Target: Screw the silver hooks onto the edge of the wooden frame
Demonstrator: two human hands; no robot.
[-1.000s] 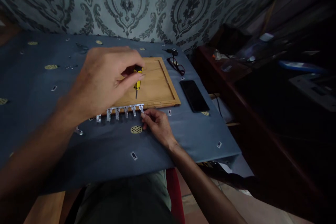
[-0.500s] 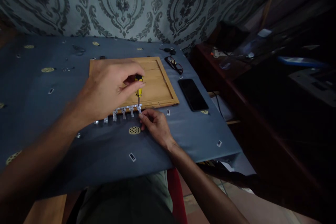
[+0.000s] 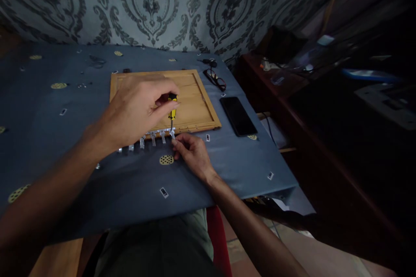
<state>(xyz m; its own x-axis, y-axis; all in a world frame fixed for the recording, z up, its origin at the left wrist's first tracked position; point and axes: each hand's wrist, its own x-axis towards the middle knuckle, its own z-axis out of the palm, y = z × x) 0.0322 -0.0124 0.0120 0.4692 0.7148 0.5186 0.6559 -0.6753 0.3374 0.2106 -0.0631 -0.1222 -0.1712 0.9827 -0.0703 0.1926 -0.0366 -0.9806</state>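
Note:
My left hand (image 3: 139, 106) is closed around the yellow and black handle of a screwdriver (image 3: 172, 111), which stands upright. Its tip meets a small metal hook (image 3: 172, 133) at the right end of a row along the near edge of a wooden frame (image 3: 208, 108). My right hand (image 3: 193, 155) pinches the lower end of that same hook between thumb and fingers. Several similar metal hooks (image 3: 154, 140) hang to the left along the edge, some partly covered by my left hand. The frame lies flat on the table, with its left part behind my left hand.
A black phone (image 3: 238, 116) and eyeglasses (image 3: 215, 80) lie right of the frame on the blue tablecloth (image 3: 130, 194). Tiny loose pieces (image 3: 82, 86) sit on the left. A dark red wooden surface (image 3: 273, 91) stands to the right, and a patterned curtain (image 3: 149, 4) hangs behind.
Both hands hold nearly the same pose, with the screwdriver still on the rightmost hook. The whole view has shifted very slightly.

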